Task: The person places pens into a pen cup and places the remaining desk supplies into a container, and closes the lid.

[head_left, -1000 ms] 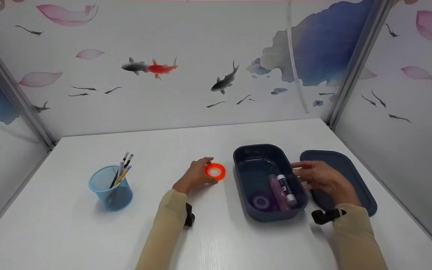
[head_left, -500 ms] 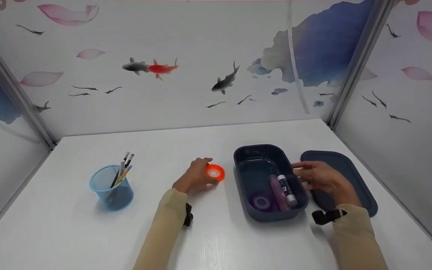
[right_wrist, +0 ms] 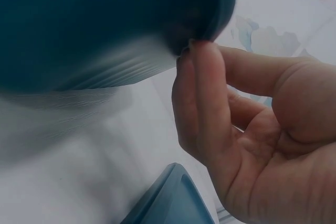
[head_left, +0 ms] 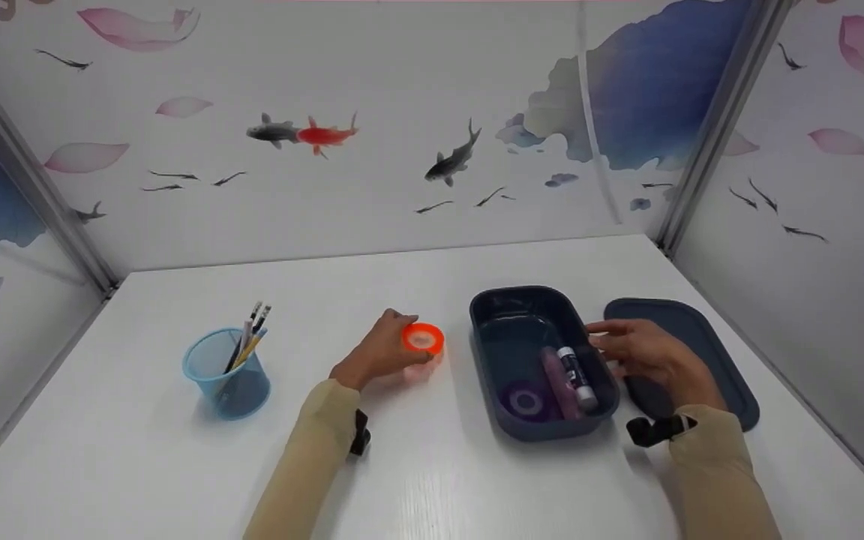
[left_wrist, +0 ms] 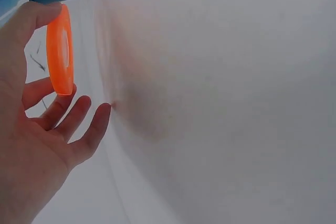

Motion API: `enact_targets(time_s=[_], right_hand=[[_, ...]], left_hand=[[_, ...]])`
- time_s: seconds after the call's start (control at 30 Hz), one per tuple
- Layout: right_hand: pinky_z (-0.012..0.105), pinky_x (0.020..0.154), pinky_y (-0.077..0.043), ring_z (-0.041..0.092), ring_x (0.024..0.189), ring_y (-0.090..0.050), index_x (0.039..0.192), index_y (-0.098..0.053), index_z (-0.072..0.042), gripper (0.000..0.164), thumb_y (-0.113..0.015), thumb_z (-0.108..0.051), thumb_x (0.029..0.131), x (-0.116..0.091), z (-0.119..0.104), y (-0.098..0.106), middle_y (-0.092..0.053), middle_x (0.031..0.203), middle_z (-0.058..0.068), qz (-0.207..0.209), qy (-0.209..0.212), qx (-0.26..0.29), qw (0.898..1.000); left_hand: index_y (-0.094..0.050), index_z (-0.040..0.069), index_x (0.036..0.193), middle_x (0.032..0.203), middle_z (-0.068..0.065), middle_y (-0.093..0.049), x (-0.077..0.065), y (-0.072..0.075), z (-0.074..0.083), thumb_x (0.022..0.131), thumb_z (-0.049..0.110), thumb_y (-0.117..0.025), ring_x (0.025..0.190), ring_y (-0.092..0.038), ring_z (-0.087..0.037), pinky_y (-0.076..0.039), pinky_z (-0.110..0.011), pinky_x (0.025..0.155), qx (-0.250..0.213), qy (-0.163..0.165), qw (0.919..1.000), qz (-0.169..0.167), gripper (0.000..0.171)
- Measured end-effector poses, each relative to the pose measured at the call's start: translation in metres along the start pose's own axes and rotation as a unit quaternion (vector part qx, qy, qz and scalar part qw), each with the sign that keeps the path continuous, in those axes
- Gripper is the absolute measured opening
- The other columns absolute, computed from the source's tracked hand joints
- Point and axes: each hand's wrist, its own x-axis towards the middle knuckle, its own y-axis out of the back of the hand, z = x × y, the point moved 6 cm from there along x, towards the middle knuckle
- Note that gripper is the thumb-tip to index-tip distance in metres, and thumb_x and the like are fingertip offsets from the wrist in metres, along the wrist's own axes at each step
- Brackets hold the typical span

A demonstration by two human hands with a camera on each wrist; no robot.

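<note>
My left hand [head_left: 377,349] pinches an orange roll of tape [head_left: 438,340] between thumb and fingers, a little above the table and left of the box. In the left wrist view the tape roll [left_wrist: 60,51] stands edge-on, the thumb at its top and a fingertip at its lower end. The dark blue box [head_left: 488,367] holds a purple tape roll [head_left: 526,403], a pink tube-like item [head_left: 558,382] and a white-capped glue stick [head_left: 576,377]. My right hand [head_left: 649,356] touches the box's right wall with extended fingertips; the right wrist view shows them at its edge.
A dark blue lid [head_left: 691,337] lies on the table right of the box, partly under my right hand. A light blue mesh cup [head_left: 241,394] with pencils [head_left: 250,341] stands at the left. Printed wall panels [head_left: 372,202] enclose the white table [head_left: 432,465].
My left hand has raised the orange tape roll off the table and shifted slightly left; the tape's reddish reflection now shows beneath it. My right hand stays at the box.
</note>
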Motion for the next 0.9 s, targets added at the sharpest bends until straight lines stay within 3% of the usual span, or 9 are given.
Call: enact_targets(time_s=[0.3, 0.5, 0.73, 0.9], right_hand=[[0.031, 0.082, -0.060, 0.014, 0.102, -0.068, 0.151, -0.040, -0.002, 0.065, -0.065, -0.030, 0.098, 0.001, 0.000, 0.001, -0.068, 0.119, 0.002, 0.004, -0.002, -0.006, 1.000], [0.029, 0.079, -0.060, 0.013, 0.099, -0.068, 0.150, -0.040, -0.001, 0.065, -0.066, -0.029, 0.098, 0.000, 0.000, 0.002, -0.069, 0.114, 0.000, 0.000, -0.002, 0.001, 1.000], [0.028, 0.078, -0.059, 0.011, 0.099, -0.068, 0.150, -0.041, -0.002, 0.065, -0.066, -0.030, 0.097, 0.000, -0.001, 0.003, -0.069, 0.114, -0.002, 0.008, -0.004, -0.003, 1.000], [0.029, 0.080, -0.059, 0.012, 0.099, -0.068, 0.150, -0.041, -0.001, 0.065, -0.066, -0.030, 0.098, 0.000, -0.001, 0.001, -0.069, 0.115, -0.001, 0.005, -0.004, -0.004, 1.000]], left_hand=[[-0.046, 0.004, 0.148, 0.132, -0.013, -0.050, -0.010, 0.007, 0.010, 0.084, 0.037, -0.076, 0.123, -0.051, -0.027, -0.047, -0.048, 0.112, -0.020, -0.028, 0.9993, 0.016, 0.078], [-0.049, 0.005, 0.146, 0.132, -0.012, -0.050, -0.014, 0.005, 0.021, 0.083, 0.037, -0.078, 0.121, -0.050, -0.026, -0.050, -0.046, 0.108, -0.011, -0.038, 0.9991, 0.013, 0.077], [-0.054, 0.006, 0.141, 0.126, -0.012, -0.050, -0.019, -0.001, 0.042, 0.082, 0.040, -0.076, 0.117, -0.050, -0.025, -0.053, -0.044, 0.103, -0.005, -0.100, 0.9949, 0.014, 0.071], [-0.056, 0.006, 0.137, 0.125, -0.011, -0.051, -0.021, -0.004, 0.057, 0.082, 0.038, -0.076, 0.116, -0.049, -0.024, -0.054, -0.039, 0.100, -0.002, -0.126, 0.9919, 0.021, 0.066]])
